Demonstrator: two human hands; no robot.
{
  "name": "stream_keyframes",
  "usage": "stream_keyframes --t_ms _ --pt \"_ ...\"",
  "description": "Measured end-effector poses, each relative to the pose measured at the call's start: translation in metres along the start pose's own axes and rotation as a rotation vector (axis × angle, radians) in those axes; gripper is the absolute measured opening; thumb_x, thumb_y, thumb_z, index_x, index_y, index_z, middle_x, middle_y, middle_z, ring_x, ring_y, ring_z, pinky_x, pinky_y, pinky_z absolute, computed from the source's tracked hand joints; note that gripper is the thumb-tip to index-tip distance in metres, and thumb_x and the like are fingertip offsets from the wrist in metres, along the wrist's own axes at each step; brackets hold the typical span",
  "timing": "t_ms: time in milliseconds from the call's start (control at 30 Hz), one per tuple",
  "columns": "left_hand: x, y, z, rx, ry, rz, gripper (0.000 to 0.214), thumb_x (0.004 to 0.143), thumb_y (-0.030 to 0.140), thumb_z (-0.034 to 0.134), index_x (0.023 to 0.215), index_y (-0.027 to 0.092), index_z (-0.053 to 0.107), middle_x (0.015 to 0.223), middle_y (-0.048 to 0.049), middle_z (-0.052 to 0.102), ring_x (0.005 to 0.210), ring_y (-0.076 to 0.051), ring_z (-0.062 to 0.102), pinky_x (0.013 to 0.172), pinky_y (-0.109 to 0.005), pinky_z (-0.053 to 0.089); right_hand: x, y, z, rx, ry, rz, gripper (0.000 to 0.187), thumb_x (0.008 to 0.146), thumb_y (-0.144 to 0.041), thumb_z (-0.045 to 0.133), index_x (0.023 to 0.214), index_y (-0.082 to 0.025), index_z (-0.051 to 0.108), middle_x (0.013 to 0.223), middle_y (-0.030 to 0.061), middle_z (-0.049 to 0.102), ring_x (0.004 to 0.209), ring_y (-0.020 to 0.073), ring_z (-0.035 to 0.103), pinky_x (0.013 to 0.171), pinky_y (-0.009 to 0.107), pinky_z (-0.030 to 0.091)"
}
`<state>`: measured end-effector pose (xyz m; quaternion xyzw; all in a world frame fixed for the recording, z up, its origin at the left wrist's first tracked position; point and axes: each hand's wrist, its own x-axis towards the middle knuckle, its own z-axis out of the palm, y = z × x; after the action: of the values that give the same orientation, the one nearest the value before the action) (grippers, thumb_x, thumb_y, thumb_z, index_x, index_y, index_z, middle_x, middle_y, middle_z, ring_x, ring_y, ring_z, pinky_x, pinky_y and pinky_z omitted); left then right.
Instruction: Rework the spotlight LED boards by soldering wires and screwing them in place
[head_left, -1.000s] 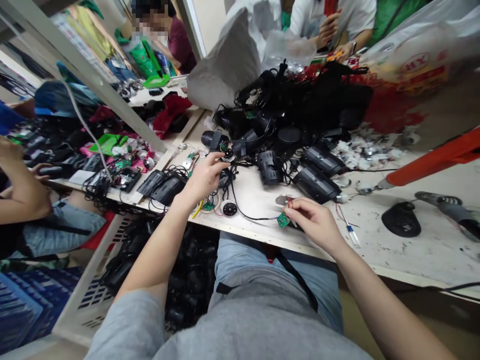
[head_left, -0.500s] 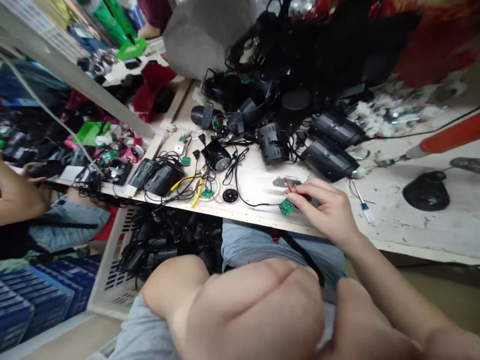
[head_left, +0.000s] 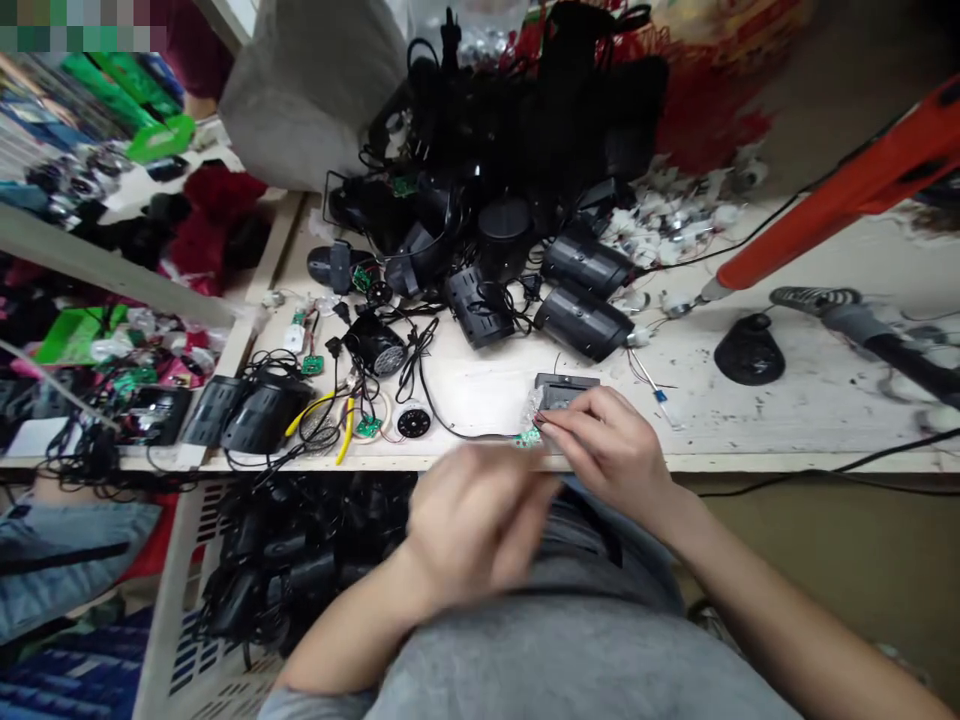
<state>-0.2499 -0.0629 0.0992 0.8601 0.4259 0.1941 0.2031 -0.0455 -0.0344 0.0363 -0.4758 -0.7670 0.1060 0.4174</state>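
My right hand is closed in a pinch at the table's front edge. Between its fingertips are what look like thin dark red wires, mostly hidden. Right by those fingertips are a crinkled clear plastic piece and a small green circuit board, with a black cable running to it from the left. A flat grey part lies just behind the fingers. My left hand is raised in front of the table edge, lower left of the right hand. Its fingers look curled but are smeared by motion, and their contents cannot be made out.
Black cylindrical housings and tangled cables cover the back. Yellow-handled pliers and a round black disc lie left. An orange-handled tool and a black teardrop-shaped part are right. Below stands a crate of black parts.
The view has shifted. My left hand, formerly large and close to the camera, is now lower and nearer the table edge. Clear plastic now shows at my right fingertips.
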Motion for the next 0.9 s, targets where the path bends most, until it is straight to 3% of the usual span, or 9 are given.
stream_keyframes --t_ms 100,200,333,500,667,767,900 --pt "0.034 -0.026 0.043 -0.145 0.223 -0.060 0.041 0.099 0.037 0.058 0.137 0.026 0.052 0.103 -0.0080 0.068 0.089 -0.021 0.067 0.078 -0.037 0.060 -0.001 0.000 -0.006 -0.048 -0.039 -0.042 0.022 0.097 -0.016 0.054 0.102 -0.018 0.075 0.074 0.0049 0.061 0.071 0.0181 0.058 0.063 0.032 0.051" --pt "0.045 -0.038 0.064 -0.212 0.288 -0.025 0.044 0.095 0.042 0.063 0.132 0.019 0.054 0.107 -0.0111 0.065 0.100 -0.022 0.064 0.084 -0.037 0.058 -0.001 0.002 -0.011 -0.073 -0.049 -0.045 0.020 0.097 -0.015 0.054 0.100 -0.018 0.074 0.075 0.0048 0.064 0.070 0.0173 0.060 0.063 0.031 0.051" --pt "0.052 -0.040 0.067 -0.242 0.245 0.100 0.041 0.098 0.039 0.060 0.132 0.017 0.054 0.107 -0.0105 0.064 0.101 -0.022 0.062 0.088 -0.038 0.056 -0.002 0.009 -0.015 -0.070 -0.031 -0.004 0.018 0.097 -0.016 0.055 0.095 -0.019 0.072 0.075 0.0038 0.065 0.070 0.0172 0.062 0.063 0.030 0.052" --pt "0.062 -0.045 0.073 -0.177 0.171 0.157 0.033 0.099 0.037 0.058 0.125 0.018 0.059 0.107 -0.0091 0.066 0.101 -0.022 0.061 0.088 -0.037 0.055 -0.011 0.015 -0.023 -0.076 -0.037 0.004 0.014 0.096 -0.015 0.057 0.096 -0.017 0.071 0.077 0.0034 0.066 0.071 0.0161 0.063 0.065 0.028 0.052" --pt "0.065 -0.052 0.084 -0.087 0.297 0.268 0.017 0.098 0.017 0.056 0.113 0.018 0.063 0.101 -0.0078 0.068 0.094 -0.020 0.060 0.082 -0.034 0.055 -0.025 0.018 -0.026 -0.085 -0.109 0.063 0.015 0.098 -0.020 0.057 0.095 -0.018 0.071 0.076 0.0027 0.066 0.070 0.0155 0.064 0.063 0.028 0.051" --pt "0.068 -0.053 0.088 -0.096 0.384 0.356 0.022 0.095 0.005 0.053 0.110 0.017 0.063 0.102 -0.0082 0.069 0.093 -0.019 0.060 0.082 -0.033 0.055 -0.031 0.020 -0.024 -0.092 -0.122 0.083 0.017 0.099 -0.021 0.055 0.095 -0.019 0.071 0.077 0.0034 0.066 0.071 0.0162 0.064 0.065 0.029 0.051" --pt "0.072 -0.054 0.093 -0.076 0.409 0.412 0.024 0.093 0.003 0.052 0.111 0.016 0.062 0.100 -0.0091 0.069 0.092 -0.019 0.061 0.080 -0.033 0.056 -0.034 0.020 -0.020 -0.102 -0.122 0.093 0.018 0.100 -0.022 0.053 0.097 -0.018 0.070 0.079 0.0041 0.064 0.074 0.0168 0.062 0.067 0.030 0.051"
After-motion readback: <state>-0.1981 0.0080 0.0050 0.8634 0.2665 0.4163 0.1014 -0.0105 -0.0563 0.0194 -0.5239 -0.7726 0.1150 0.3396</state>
